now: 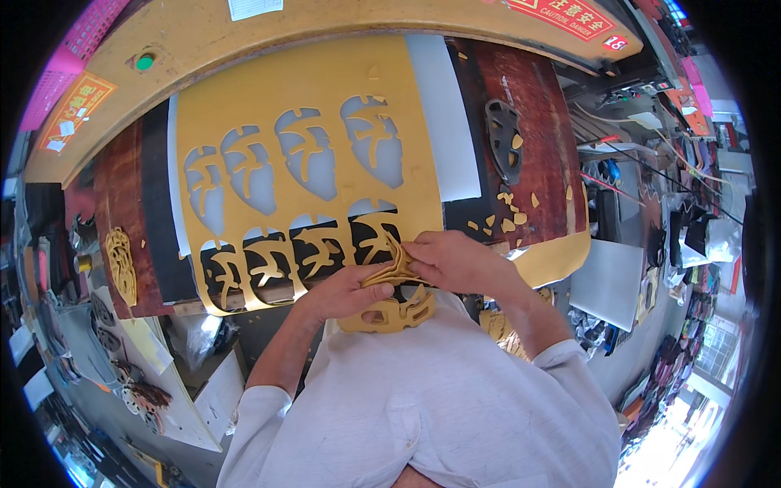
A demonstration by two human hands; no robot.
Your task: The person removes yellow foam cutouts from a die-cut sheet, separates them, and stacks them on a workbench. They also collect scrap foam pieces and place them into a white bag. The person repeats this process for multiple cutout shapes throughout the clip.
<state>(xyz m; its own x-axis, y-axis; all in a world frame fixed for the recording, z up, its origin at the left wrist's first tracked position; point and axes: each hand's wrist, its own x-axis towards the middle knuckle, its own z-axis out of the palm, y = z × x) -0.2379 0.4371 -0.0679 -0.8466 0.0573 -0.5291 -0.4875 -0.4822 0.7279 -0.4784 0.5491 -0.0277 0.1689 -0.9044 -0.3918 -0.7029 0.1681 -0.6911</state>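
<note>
Close in front of my torso, my two hands hold several thin yellow cut-out pieces (397, 314) with curved slots in them. My left hand (343, 293) is closed on their left side, thumb on top. The fingers of my right hand (455, 260) pinch the upper edges, where the pieces bunch and bend upward. Just beyond lies a large yellow sheet (293, 77) with two rows of mask-shaped openings. Narrow branching strips remain inside these openings. The near row hangs close to the table's front edge.
A dark oval cutting die (503, 142) lies on the reddish-brown board (541, 138) at right, with small yellow scraps (512, 213) near it. More yellow cut pieces (120, 267) are stacked at far left. A yellow machine beam (342, 24) with a green button (145, 62) spans the back.
</note>
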